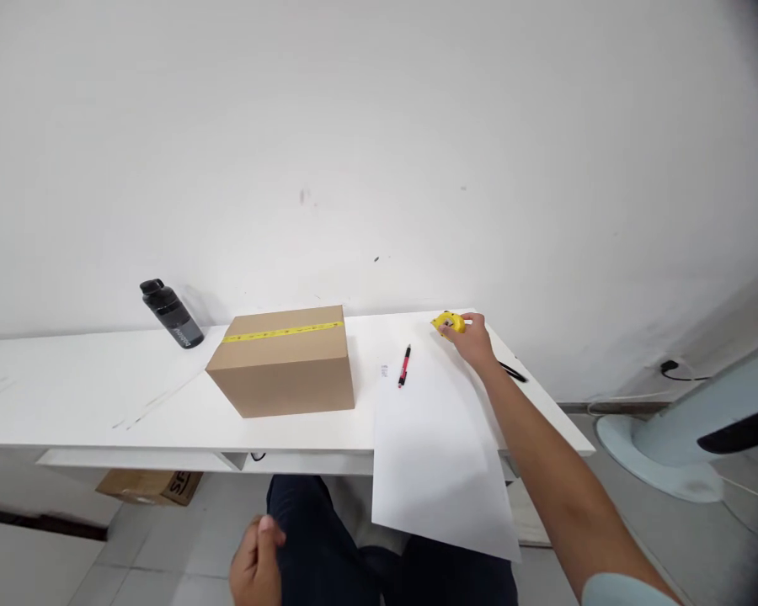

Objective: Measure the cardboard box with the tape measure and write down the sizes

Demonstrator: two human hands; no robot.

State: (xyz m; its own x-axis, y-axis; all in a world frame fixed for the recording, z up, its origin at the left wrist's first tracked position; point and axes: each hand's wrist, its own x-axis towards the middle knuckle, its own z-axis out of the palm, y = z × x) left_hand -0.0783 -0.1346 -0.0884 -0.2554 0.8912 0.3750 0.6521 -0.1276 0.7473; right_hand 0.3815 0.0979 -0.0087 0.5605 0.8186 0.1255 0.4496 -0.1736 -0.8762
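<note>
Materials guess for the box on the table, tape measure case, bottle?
Box on the table: likely cardboard, matte; plain brown faces, crisp edges.
Tape measure case in the right hand: probably plastic; bright yellow, rounded.
Bottle: perhaps plastic; dark top, greyer lower part. Coated metal not ruled out.

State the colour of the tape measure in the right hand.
The tape measure in the right hand is mostly yellow; the head view shows it.
</note>
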